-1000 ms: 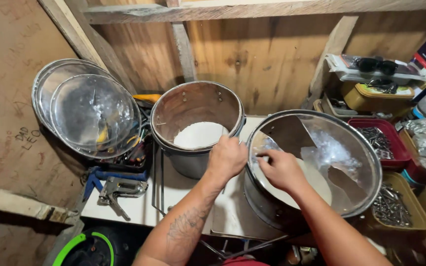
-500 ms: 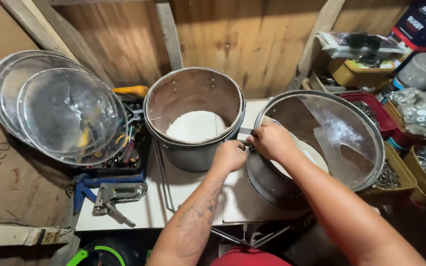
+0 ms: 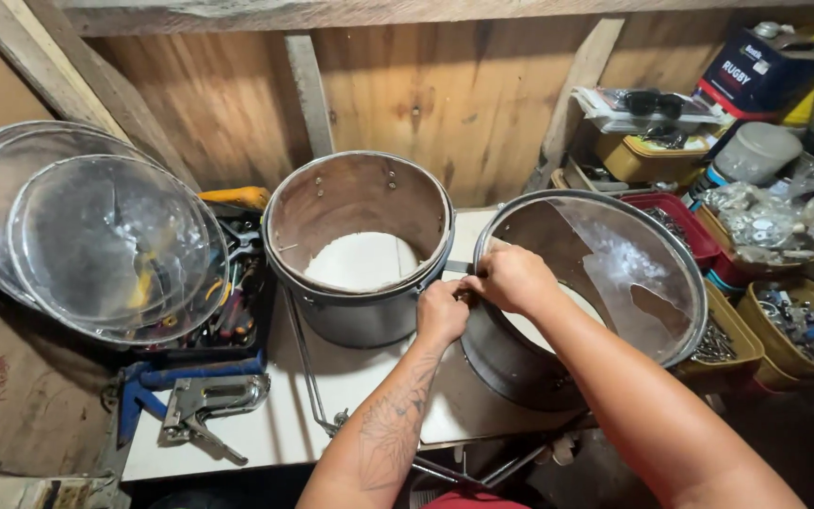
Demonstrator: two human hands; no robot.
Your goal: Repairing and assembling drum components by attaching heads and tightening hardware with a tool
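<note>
1. The white bench (image 3: 266, 429) fills the middle, with a wooden wall behind it.
2. A tilted drum shell (image 3: 529, 363) with a clear skin sits at four o'clock from centre, its hoop (image 3: 680, 273) leaning right.
3. An open grey drum (image 3: 355, 311) stands upright just left of it, at eleven o'clock from the hands.
4. A stack of clear drum skins (image 3: 105, 240) leans at nine o'clock.
5. The left hand (image 3: 442, 313) and right hand (image 3: 512, 279) are together, both pinched on the tilted shell's near rim.
6. A staple gun (image 3: 202, 403) lies at seven o'clock.
</note>
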